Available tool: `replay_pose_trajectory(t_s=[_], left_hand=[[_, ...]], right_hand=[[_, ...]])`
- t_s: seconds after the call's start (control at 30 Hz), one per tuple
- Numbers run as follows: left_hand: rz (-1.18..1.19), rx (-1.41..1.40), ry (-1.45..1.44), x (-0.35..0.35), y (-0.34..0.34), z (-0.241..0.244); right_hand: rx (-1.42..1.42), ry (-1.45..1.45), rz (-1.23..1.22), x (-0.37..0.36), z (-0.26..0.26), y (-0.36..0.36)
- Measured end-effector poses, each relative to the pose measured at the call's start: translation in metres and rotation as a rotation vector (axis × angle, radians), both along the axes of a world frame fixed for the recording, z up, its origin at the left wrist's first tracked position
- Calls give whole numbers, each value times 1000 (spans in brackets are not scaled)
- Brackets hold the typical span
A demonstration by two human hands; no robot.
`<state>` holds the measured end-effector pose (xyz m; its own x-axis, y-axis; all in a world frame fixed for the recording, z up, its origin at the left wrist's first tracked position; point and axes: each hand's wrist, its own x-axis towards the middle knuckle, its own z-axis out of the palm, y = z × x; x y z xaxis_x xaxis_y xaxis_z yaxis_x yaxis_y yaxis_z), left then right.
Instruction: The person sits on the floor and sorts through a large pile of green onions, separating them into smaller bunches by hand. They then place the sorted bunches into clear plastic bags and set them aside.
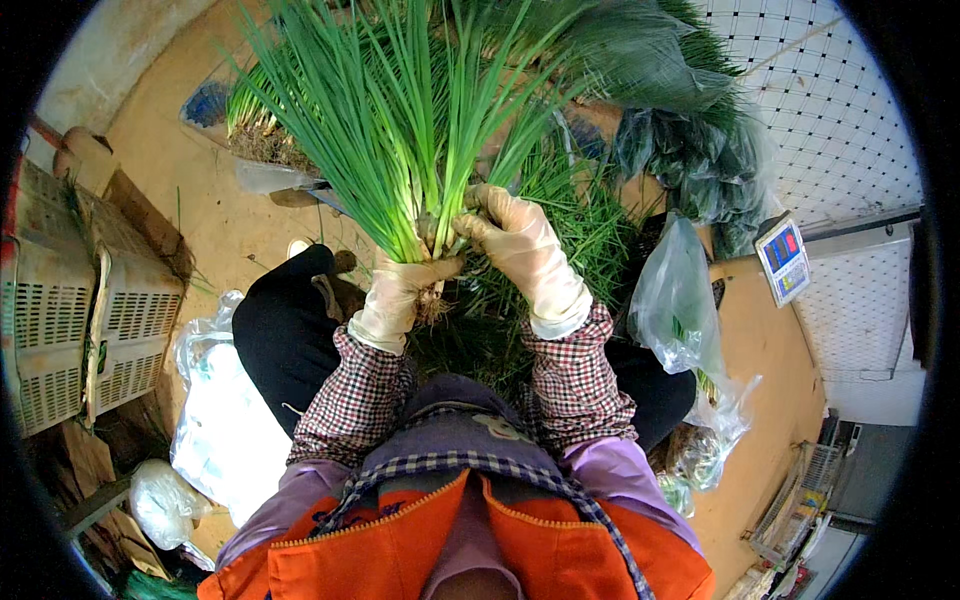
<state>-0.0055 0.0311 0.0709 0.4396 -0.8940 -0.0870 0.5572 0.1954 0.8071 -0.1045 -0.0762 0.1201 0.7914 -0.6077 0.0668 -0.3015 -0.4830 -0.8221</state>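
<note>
A bunch of green chives or thin spring onions [405,150] fans out away from me, its pale stems and roots nearest my body. My left hand [401,296], in a thin translucent glove, is closed around the lower stems, with a tuft of roots [431,306] poking out beneath it. Gloved as well, my right hand [521,247] has its thumb and fingers bent at the right side of the stem bases; whether it pinches a stem I cannot tell. Loose green leaves [577,217] lie in a heap below and beyond my right hand.
Rooted bundles [262,120] lie on the floor ahead, beside greens under dark plastic [630,60]. Plastic crates [135,307] and a white bag [225,427] are at left. On the right are a clear plastic bag [679,300], a digital scale [784,259] and a wire basket [799,495].
</note>
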Motion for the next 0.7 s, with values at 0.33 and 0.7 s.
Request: replay_pose_trajectory(t_s=[0.33,0.7], left_hand=[[66,26,-43,5,7,-7],[26,-99,-225,-3,2,-23]], right_hand=[[-986,211,-605,-45,-58,-64],[1198,-96,-17,-100,-151,2]])
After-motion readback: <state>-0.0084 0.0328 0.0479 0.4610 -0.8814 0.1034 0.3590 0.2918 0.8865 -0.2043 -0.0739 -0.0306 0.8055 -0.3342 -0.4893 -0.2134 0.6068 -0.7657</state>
